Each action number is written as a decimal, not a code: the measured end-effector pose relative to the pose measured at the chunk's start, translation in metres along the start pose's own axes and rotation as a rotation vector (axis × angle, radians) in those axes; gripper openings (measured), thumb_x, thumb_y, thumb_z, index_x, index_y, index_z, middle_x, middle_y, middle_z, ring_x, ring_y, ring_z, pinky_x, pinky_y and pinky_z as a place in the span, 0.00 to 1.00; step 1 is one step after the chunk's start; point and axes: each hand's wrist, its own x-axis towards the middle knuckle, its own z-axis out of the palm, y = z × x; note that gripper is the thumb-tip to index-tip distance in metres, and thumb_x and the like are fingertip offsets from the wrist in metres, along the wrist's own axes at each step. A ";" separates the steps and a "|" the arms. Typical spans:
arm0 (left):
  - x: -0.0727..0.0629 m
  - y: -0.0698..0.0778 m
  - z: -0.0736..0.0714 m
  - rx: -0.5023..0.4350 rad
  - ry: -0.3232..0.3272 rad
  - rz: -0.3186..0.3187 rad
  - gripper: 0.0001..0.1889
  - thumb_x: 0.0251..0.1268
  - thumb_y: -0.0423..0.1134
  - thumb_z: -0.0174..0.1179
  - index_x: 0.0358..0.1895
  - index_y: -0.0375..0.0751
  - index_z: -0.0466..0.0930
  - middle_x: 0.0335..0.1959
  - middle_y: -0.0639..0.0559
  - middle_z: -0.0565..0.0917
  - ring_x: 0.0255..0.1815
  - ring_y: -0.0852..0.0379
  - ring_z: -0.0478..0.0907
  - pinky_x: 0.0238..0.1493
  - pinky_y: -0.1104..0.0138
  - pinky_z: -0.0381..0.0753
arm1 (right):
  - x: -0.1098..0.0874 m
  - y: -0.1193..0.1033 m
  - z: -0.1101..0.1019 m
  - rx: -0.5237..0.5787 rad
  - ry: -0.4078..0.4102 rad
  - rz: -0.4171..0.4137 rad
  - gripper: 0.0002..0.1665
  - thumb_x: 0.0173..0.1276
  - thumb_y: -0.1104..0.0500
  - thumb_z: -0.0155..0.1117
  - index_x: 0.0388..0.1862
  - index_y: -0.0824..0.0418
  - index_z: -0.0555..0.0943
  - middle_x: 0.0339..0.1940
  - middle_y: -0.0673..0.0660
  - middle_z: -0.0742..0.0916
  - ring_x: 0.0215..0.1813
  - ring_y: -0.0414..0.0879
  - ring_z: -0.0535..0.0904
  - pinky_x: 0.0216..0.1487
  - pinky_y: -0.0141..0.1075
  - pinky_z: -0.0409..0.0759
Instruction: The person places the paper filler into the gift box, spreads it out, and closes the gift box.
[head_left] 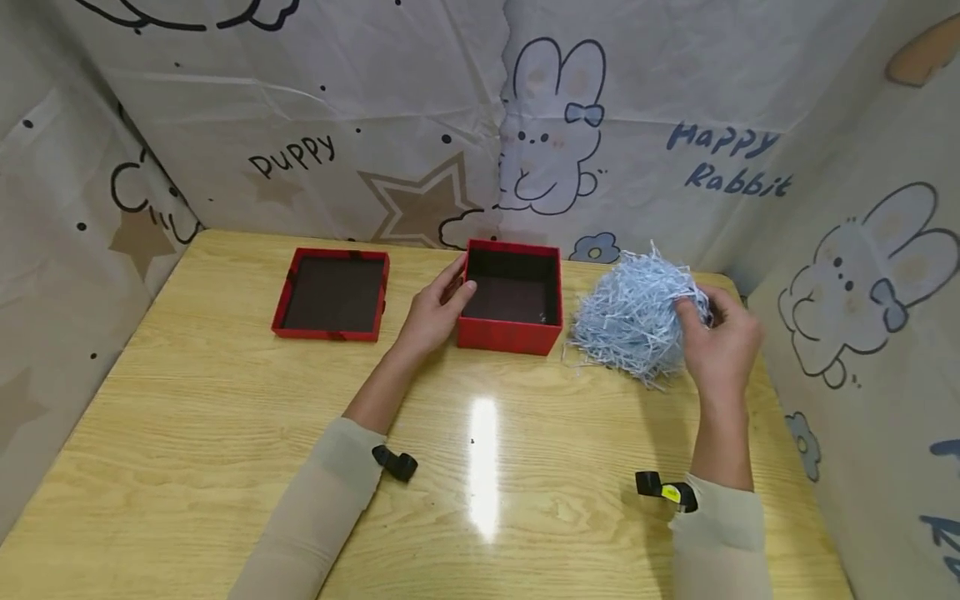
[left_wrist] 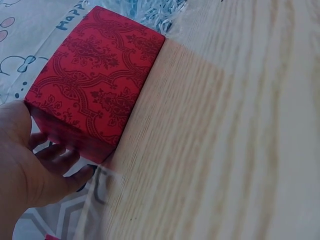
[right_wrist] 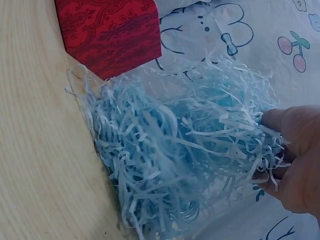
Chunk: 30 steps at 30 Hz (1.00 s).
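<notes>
A red patterned box [head_left: 510, 337] with a dark interior stands open-topped on the table. At its left side, my left hand [head_left: 435, 317] grips the wall, the thumb lying over the rim and the fingers along the outside. The left wrist view shows the box's patterned front [left_wrist: 95, 75] with those fingers [left_wrist: 55, 155] bent beside it. To the right of the box sits a fluffy heap of pale blue shredded paper [head_left: 630, 317]. My right hand [head_left: 720, 342] pinches the heap's right side between thumb and fingers; its fingertips are partly buried in the strands [right_wrist: 190, 135].
A red box lid [head_left: 333, 292] lies with its dark inside up, left of the box. The wooden table [head_left: 225, 467] meets printed cloth walls [head_left: 337, 108] at the back and both sides, close behind the box and the paper.
</notes>
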 end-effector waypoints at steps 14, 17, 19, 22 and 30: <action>-0.001 0.000 0.000 -0.014 -0.004 0.007 0.31 0.82 0.55 0.57 0.83 0.67 0.62 0.82 0.52 0.67 0.79 0.52 0.68 0.76 0.58 0.71 | 0.007 -0.049 -0.012 0.170 0.161 -0.115 0.11 0.73 0.67 0.68 0.48 0.75 0.88 0.35 0.45 0.87 0.31 0.32 0.78 0.32 0.18 0.76; 0.000 0.000 0.000 -0.015 -0.004 0.011 0.31 0.82 0.55 0.57 0.83 0.66 0.62 0.82 0.52 0.67 0.79 0.52 0.68 0.76 0.58 0.71 | 0.007 -0.068 -0.017 0.207 0.167 -0.157 0.10 0.72 0.68 0.67 0.46 0.76 0.88 0.32 0.44 0.86 0.27 0.32 0.75 0.28 0.19 0.73; 0.000 0.000 0.000 -0.014 -0.006 0.015 0.32 0.82 0.56 0.57 0.84 0.66 0.62 0.82 0.52 0.67 0.79 0.52 0.68 0.76 0.58 0.71 | 0.009 -0.077 -0.019 0.234 0.167 -0.167 0.10 0.72 0.68 0.67 0.45 0.75 0.89 0.30 0.42 0.85 0.25 0.33 0.74 0.26 0.19 0.71; 0.001 0.000 0.000 -0.010 0.000 0.015 0.32 0.82 0.56 0.57 0.83 0.66 0.62 0.82 0.53 0.67 0.79 0.53 0.68 0.76 0.58 0.70 | 0.011 -0.084 -0.020 0.255 0.159 -0.183 0.09 0.72 0.68 0.67 0.45 0.74 0.89 0.29 0.42 0.85 0.23 0.34 0.72 0.24 0.20 0.68; -0.001 -0.002 -0.001 -0.005 0.001 0.012 0.31 0.82 0.56 0.56 0.84 0.66 0.61 0.82 0.51 0.67 0.79 0.53 0.68 0.76 0.58 0.70 | 0.019 -0.107 -0.020 0.371 0.159 -0.220 0.07 0.70 0.70 0.68 0.42 0.71 0.91 0.27 0.46 0.86 0.21 0.36 0.68 0.23 0.21 0.65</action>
